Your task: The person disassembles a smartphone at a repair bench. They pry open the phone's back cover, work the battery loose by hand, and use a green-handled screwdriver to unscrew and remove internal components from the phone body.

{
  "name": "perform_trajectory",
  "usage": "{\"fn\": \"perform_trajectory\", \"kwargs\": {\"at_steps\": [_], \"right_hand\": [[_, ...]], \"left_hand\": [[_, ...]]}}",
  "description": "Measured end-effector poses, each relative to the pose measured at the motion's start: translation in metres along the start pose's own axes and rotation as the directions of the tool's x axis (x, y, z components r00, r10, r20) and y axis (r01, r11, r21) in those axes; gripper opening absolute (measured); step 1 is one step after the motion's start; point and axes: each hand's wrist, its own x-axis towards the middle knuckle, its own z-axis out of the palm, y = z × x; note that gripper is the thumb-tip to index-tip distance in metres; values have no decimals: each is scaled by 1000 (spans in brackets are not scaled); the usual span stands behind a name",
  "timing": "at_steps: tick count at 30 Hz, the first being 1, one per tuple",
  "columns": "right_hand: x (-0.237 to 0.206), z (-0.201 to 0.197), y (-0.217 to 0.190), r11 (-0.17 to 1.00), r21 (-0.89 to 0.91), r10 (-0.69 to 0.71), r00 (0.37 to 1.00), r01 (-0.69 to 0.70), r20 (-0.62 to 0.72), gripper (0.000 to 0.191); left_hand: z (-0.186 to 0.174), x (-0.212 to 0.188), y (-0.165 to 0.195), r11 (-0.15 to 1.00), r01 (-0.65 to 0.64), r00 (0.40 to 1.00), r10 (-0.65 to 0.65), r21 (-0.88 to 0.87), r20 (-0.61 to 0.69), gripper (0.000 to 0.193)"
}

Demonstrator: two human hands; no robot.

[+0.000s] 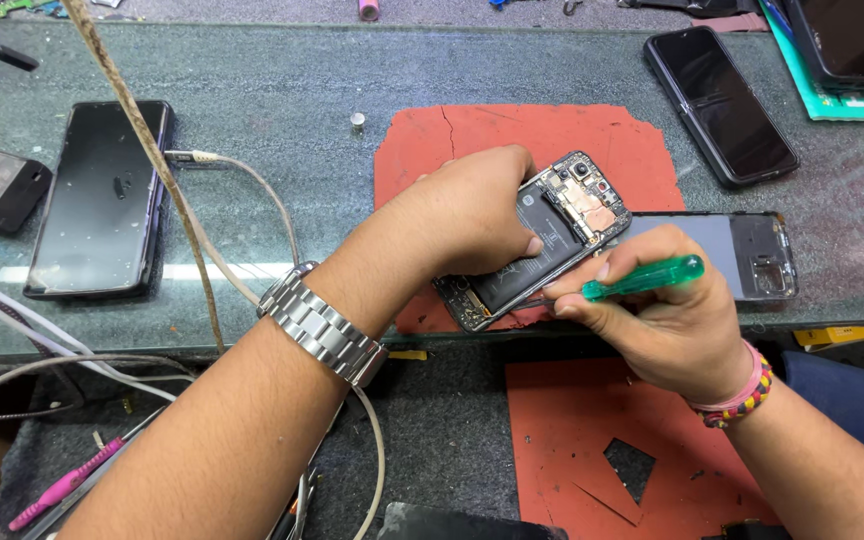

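Fingers of the left hand (477,215) curl over the near edge of an opened smartphone (542,240), pinning it at a tilt just right of the frame's centre; a steel-link wristwatch (322,325) sits on that wrist. The phone's back is off, so its black battery and the circuit board by the camera end lie bare. The right hand (667,320) is closed around a green-handled screwdriver (642,279), held nearly level with its tip against the phone's lower side (the exact spot is hidden by the fingers). Beaded and pink bracelets (742,400) ring the right wrist.

Under the phone lies a cracked red mat (472,135) on the dark glass worktop (292,70). Just right of the phone, partly behind the right hand, lies a clear back cover (742,255). Further out, a black phone (720,105) lies face up in the upper right of the frame, and another dark phone (102,200) lies at the left with a beige cable (252,185) plugged into its top. A small metal stud (357,121) stands near the mat's upper left corner. A second red mat (592,440) with a cut-out hole lies at the bottom, below the worktop's edge, and a pink tool (62,487) rests at the lower left.
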Motion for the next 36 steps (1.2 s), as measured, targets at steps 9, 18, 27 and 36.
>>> {"fn": "perform_trajectory", "kwargs": {"at_steps": [9,18,27,36], "right_hand": [[5,4,-4,997,57,55,998,-56,17,36],[5,6,-9,984,89,152,988,-151,-5,29],[2,3,-4,995,80,56,998,-59,28,33],[8,8,-6,995,50,82,996,-84,41,32]], "left_hand": [[-2,-3,0,999,29,1000,-29,21,-1,68],[3,2,-1,999,-28,999,27,-38,-26,66],[5,2,-5,998,-36,999,34,-44,-30,67],[1,-1,-2,1000,18,1000,-18,-9,-6,69]]}}
